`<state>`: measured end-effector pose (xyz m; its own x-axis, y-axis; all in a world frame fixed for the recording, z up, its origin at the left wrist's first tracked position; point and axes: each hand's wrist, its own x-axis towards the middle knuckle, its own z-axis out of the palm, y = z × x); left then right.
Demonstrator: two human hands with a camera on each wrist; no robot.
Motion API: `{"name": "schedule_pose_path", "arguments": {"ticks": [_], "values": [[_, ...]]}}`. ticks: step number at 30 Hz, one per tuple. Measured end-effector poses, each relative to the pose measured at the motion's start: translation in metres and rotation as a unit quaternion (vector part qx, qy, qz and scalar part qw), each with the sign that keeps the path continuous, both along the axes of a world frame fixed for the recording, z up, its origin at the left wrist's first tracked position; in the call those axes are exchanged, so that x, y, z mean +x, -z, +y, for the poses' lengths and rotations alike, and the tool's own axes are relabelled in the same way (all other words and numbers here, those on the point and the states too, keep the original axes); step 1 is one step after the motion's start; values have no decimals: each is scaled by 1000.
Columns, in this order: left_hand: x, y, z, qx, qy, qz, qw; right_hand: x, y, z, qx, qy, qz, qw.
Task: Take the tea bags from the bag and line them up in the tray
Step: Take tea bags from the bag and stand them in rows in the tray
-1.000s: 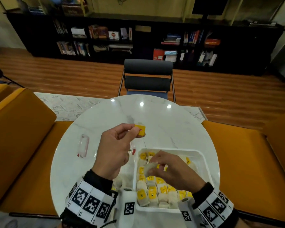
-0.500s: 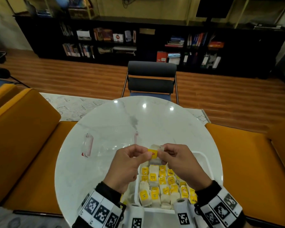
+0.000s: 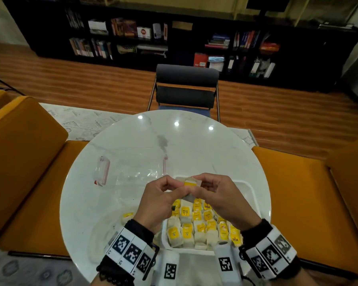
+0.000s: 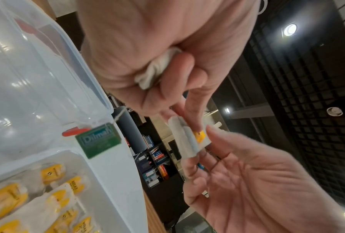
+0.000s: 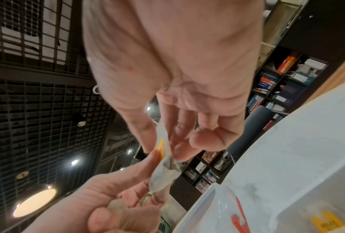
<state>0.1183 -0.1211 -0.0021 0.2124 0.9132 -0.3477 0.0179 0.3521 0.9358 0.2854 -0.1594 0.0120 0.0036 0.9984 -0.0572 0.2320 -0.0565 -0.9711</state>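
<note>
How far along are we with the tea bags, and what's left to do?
Well along: the white tray already holds several lined-up rows of yellow-tagged tea bags. In hand: the left hand and right hand together pinch one tea bag above the tray. Left: setting it into a row. The clear bag looks almost flat; at least one tea bag lies left of the tray.

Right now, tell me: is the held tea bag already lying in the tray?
No, both hands pinch the tea bag above the tray.

"Dilmah" on green tag (image 4: 98, 140); "TEA" on yellow tag (image 3: 207, 206).
</note>
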Motion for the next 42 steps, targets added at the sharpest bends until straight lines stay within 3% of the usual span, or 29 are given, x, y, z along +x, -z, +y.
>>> {"name": "schedule_pose_path", "arguments": {"ticks": [5, 8, 13, 21, 29, 32, 36, 38, 42], "values": [[-10, 12, -5, -27, -23, 9, 999, 17, 48, 6, -60, 31, -27, 997], [-26, 15, -4, -47, -47, -16, 998, 20, 83, 9, -114, -13, -146, 983], [-47, 10, -2, -51, -48, -40, 997, 4, 130, 18, -154, -81, -323, 930], [-61, 10, -7, -81, -42, -60, 994, -17, 143, 29, -233, -108, -354, 900], [-63, 11, -3, -129, -47, -89, 987, -27, 136, 25, -219, -80, -484, 844], [-61, 8, 0, -148, -51, -122, 980, -24, 117, 28, -212, -53, -449, 866], [-57, 2, 3, -161, -44, -153, 974, -14, 74, 25, -144, -41, -299, 942], [-54, -3, 5, -152, -18, -159, 975, -20, 47, 21, -112, -101, -195, 969], [-49, -15, 10, -107, 65, -145, 982, -41, 11, 22, -64, -252, -87, 962]]}}
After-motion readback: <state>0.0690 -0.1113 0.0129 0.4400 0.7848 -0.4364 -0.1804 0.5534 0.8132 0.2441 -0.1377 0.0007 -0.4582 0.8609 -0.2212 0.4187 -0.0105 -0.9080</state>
